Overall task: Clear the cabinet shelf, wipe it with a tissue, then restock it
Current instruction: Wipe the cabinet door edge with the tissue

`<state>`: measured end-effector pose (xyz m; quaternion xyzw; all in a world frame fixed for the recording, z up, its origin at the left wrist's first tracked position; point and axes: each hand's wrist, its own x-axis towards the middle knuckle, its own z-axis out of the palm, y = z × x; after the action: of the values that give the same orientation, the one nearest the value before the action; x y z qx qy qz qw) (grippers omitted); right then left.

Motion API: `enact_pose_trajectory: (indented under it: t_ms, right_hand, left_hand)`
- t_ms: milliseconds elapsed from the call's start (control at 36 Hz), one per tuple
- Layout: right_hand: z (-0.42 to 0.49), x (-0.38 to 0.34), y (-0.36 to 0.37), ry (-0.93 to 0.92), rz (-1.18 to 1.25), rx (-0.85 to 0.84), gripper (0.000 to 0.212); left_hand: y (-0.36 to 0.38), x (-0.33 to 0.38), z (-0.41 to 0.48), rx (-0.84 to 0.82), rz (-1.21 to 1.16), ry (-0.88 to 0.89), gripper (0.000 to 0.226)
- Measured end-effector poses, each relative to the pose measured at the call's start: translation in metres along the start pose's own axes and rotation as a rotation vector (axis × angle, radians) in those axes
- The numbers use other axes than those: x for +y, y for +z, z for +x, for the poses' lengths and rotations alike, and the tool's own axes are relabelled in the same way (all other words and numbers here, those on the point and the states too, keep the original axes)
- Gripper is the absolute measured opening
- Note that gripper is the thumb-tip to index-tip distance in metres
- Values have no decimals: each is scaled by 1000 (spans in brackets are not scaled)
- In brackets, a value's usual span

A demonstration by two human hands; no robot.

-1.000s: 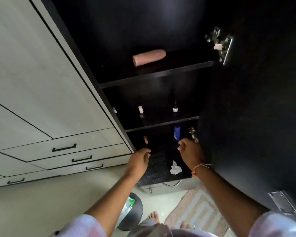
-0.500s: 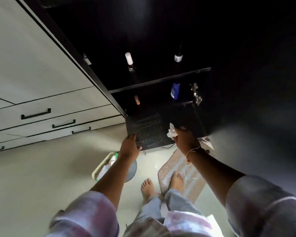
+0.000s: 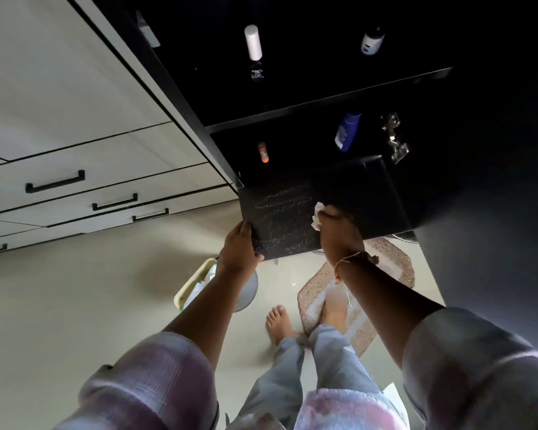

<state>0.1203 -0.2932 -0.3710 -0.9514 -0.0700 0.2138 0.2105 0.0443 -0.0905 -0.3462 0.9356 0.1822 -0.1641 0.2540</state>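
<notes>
The dark cabinet's lowest surface is a black speckled ledge. My left hand grips its front left edge. My right hand holds a crumpled white tissue against the ledge's right part. On the shelf behind stand a small orange-capped bottle at the left and a blue bottle at the right. The shelf above carries a dark bottle with a white cap and a small dark bottle with a white label.
The open cabinet door hangs at the right with a metal hinge. White drawers with black handles are to the left. Below are a bin, a patterned mat and my bare feet.
The view tilted downward, so the upper shelf with the pink object left the frame. My right hand dropped from the blue bottle to the tissue; my left hand took the ledge's front edge.
</notes>
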Motion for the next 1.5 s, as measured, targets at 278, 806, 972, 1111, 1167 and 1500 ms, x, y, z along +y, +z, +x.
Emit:
enact_pose_trajectory:
  t_ms: [278,806,972,1111,1167,1500]
  right_hand:
    - [-13,-19,39,-482,-228,-55,65]
    - [34,-101,38,-369,-191,0,32]
    - [53,-68,31,-449,-239,41,36]
    - [74,-25,-9,-100,-234,314,34]
    - [78,-24,-10,-7,-227,338,28]
    - [46,-131,48,-437,-153,-97,38]
  left_hand:
    - [0,-13,9,-10,19,31,67]
    - [10,-30,13,-8,125,-25,104]
    - [7,-29,15,-22,171,-24,105]
    - [6,-29,14,-43,179,-15,103]
    - [7,-30,15,-51,190,-13,103]
    - [8,-34,15,-27,177,-33,103]
